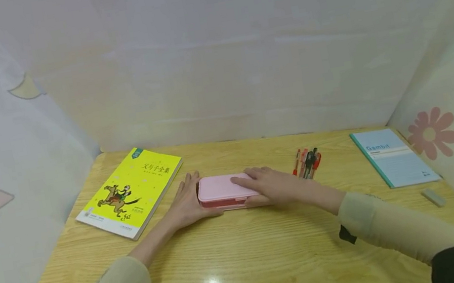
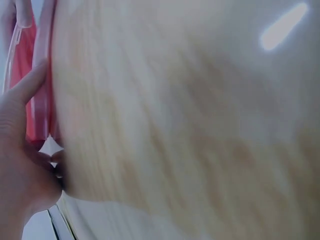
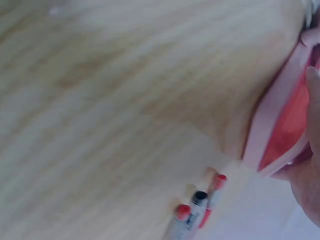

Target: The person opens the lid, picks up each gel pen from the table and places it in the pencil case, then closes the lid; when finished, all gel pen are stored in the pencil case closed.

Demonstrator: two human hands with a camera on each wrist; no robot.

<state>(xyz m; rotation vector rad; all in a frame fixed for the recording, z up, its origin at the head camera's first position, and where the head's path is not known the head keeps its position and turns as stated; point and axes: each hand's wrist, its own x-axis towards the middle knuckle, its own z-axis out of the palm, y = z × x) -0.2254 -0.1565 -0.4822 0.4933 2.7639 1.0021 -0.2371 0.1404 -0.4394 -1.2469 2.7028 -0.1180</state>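
Observation:
A pink pencil case (image 1: 221, 186) lies on the wooden table between my two hands. Its lid is slightly raised, and the red inside shows along the gap in the right wrist view, where the case (image 3: 285, 130) is cut off by the edge. My left hand (image 1: 185, 206) grips the left end, thumb (image 2: 32, 85) along the front side and fingers behind. At the other end my right hand (image 1: 268, 185) holds the lid, with one digit over its top and others at the front edge. The contents of the case are hidden.
To the left lies a yellow book (image 1: 132, 192). Several red and black pens (image 1: 309, 163) lie in a bunch beyond my right hand. Farther right are a pale blue notebook (image 1: 396, 155) and a grey eraser (image 1: 434, 197). Cloth walls (image 1: 215, 73) border the table (image 1: 248, 268).

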